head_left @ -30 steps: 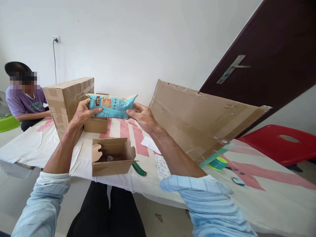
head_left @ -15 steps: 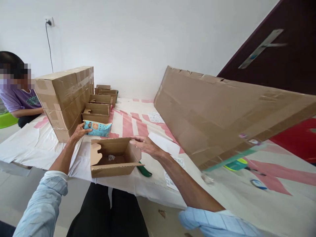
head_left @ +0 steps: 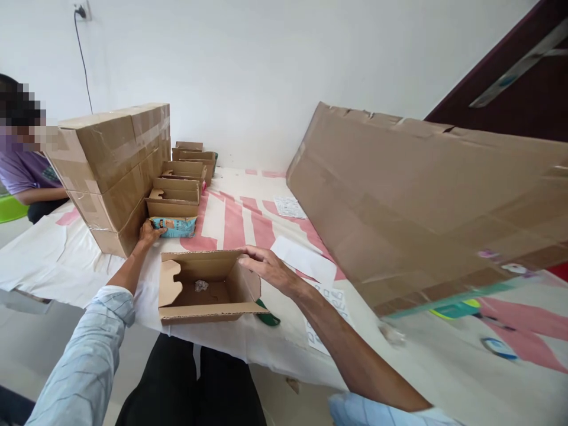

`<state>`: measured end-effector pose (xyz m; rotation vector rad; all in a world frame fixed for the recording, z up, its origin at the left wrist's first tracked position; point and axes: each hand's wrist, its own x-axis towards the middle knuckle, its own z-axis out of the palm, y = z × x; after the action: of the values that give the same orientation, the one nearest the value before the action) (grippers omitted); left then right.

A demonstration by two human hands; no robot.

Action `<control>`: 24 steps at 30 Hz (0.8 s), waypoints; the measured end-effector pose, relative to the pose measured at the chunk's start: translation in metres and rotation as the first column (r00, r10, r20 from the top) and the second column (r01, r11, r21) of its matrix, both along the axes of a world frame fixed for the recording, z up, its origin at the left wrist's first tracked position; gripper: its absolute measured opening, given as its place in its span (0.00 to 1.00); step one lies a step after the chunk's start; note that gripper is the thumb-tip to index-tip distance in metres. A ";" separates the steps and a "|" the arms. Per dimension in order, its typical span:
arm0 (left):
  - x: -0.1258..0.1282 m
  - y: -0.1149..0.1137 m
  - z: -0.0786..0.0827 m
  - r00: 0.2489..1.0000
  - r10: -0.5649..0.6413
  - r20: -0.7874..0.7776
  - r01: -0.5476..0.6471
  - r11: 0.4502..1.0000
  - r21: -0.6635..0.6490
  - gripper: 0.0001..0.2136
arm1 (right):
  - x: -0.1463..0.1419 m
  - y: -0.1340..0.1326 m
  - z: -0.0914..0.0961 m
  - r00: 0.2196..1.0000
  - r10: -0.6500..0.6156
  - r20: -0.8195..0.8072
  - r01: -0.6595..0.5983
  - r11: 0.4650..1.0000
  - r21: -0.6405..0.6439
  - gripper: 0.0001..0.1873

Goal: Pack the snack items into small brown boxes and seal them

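Note:
My left hand (head_left: 149, 233) is closed on one end of a light blue snack packet (head_left: 175, 226), which lies on the white and pink table cover just in front of a row of small cardboard boxes (head_left: 174, 201). A little nearer to me stands a small open cardboard box (head_left: 208, 288) with a crumpled bit inside. My right hand (head_left: 265, 265) rests on that box's far right corner, fingers curled over the rim.
Stacked taped cartons (head_left: 110, 171) stand at the left. A large flat cardboard sheet (head_left: 426, 201) leans at the right. A green tool (head_left: 267, 318) lies by the open box, paper sheets (head_left: 306, 260) beside it. A tape roll (head_left: 452, 309) sits right. Another person (head_left: 26, 171) sits far left.
Both hands held the packet up in the air. My left hand has since lowered it to the table by the small boxes, and my right hand let go and moved to the open box's rim.

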<state>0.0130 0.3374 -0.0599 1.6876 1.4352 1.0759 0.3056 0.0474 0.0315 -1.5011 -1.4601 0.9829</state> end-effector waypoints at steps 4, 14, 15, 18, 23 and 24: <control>-0.008 -0.014 0.008 0.996 0.056 -0.074 -0.053 0.998 0.040 0.23 | -0.002 0.002 -0.001 1.000 -0.019 -0.025 0.019 1.000 0.016 0.16; -0.073 -0.151 0.015 0.988 -0.128 -0.087 0.135 0.988 0.076 0.21 | -0.004 -0.001 -0.005 0.988 -0.138 -0.068 0.140 0.990 0.018 0.18; -0.080 -0.169 0.013 0.979 -0.189 -0.077 0.192 0.980 0.046 0.22 | -0.005 -0.001 -0.007 0.986 -0.150 -0.069 0.152 0.988 0.022 0.18; -0.092 -0.212 0.005 0.975 -0.215 -0.060 0.216 0.976 0.011 0.22 | -0.007 0.000 -0.012 0.982 -0.177 -0.059 0.180 0.983 0.042 0.20; -0.093 -0.249 -0.005 0.992 0.010 -0.123 -0.001 0.997 0.073 0.19 | -0.015 0.002 -0.019 0.986 -0.159 -0.052 0.164 0.983 0.089 0.17; -0.091 -0.254 -0.006 0.988 0.031 -0.149 -0.018 0.996 0.084 0.17 | -0.017 0.003 -0.020 0.987 -0.151 -0.051 0.156 0.983 0.096 0.17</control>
<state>-0.0776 0.0836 -0.0660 1.8478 1.5269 1.0535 0.2890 0.0500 0.0111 -1.4865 -1.3218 0.8326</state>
